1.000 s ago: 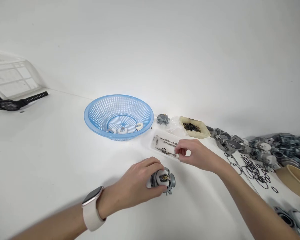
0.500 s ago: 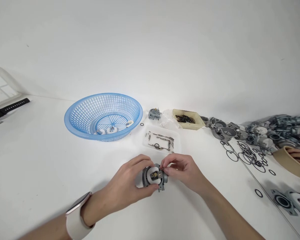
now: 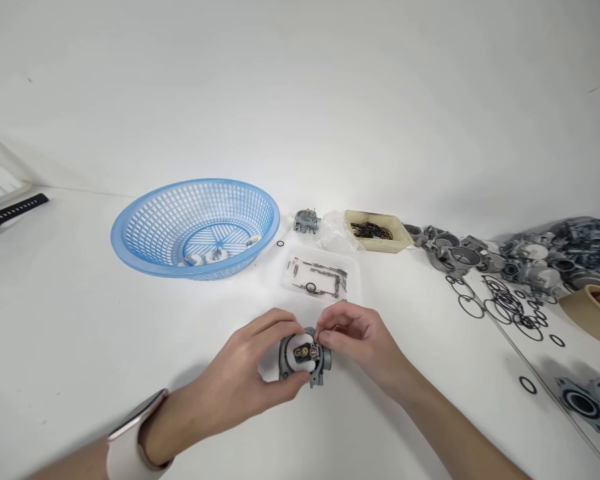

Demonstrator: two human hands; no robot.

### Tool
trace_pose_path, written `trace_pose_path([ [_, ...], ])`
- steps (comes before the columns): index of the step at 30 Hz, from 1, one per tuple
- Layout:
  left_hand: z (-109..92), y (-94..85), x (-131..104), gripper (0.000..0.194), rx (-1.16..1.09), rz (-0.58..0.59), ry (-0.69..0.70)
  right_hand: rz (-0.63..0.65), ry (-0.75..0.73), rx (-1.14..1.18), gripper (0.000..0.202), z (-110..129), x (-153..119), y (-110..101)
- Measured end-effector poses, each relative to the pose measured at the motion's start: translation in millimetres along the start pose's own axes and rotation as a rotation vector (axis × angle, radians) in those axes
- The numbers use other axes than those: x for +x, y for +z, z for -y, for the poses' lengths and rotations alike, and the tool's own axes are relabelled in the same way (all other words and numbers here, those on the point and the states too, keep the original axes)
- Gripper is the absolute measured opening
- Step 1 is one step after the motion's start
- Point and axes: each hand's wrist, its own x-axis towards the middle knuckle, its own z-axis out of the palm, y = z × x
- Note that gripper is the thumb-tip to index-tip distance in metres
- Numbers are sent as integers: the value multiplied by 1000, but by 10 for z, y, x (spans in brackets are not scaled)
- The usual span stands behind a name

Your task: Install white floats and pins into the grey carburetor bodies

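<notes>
- The left hand (image 3: 243,370) is partly open, its thumb and fingers spread around the sides of a grey metal carburetor (image 3: 306,353), which it grips.
- This carburetor sits on the near side of the parts tray (image 3: 320,280), with a white float (image 3: 294,347) and brass jets (image 3: 305,351) facing up.
- The right hand (image 3: 357,337), also on the tray's near side, has its fingers curled, with thumb and forefinger tips close together at the carburetor's edge; whether they pinch a small part, I cannot tell.
- In the tray lie thin metal pins and a black O-ring (image 3: 311,287).
- Left of the tray stands a blue mesh basket (image 3: 123,250) with white floats (image 3: 217,255) inside.
- Just beyond the tray is a second carburetor (image 3: 306,221).
- Beyond the tray and to its right is a cream box (image 3: 385,245) of black rings (image 3: 373,231).
- Well to the tray's right, loose O-rings (image 3: 500,310) lie near piled carburetor bodies (image 3: 465,255).
</notes>
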Motion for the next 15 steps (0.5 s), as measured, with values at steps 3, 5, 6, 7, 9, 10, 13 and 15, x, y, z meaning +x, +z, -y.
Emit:
trace_pose_path([
  [3, -1, 1, -7, 36, 5, 2, -13, -25, 17, 11, 15, 34, -11, 20],
  [5, -3, 1, -6, 35, 8, 4, -23, -33, 26, 19, 14, 54, -15, 24],
  [6, -4, 0, -4, 35, 10, 7, -27, -32, 32, 18, 14, 60, -15, 23],
  [7, -5, -1, -3, 34, 12, 8, -26, -30, 39, 12, 15, 64, -14, 20],
  [9, -3, -5, -5, 33, 17, 5, -10, -28, 58, 3, 17, 70, -11, 13],
  [10, 1, -6, -8, 33, 21, -1, 1, -25, 69, 8, 19, 73, -10, 11],
  [13, 22, -3, -17, 33, 49, -16, 34, -26, 79, 27, 24, 83, -11, 11],
  [15, 37, 4, -19, 33, 68, -17, 40, -32, 74, 12, 22, 85, -11, 16],
])
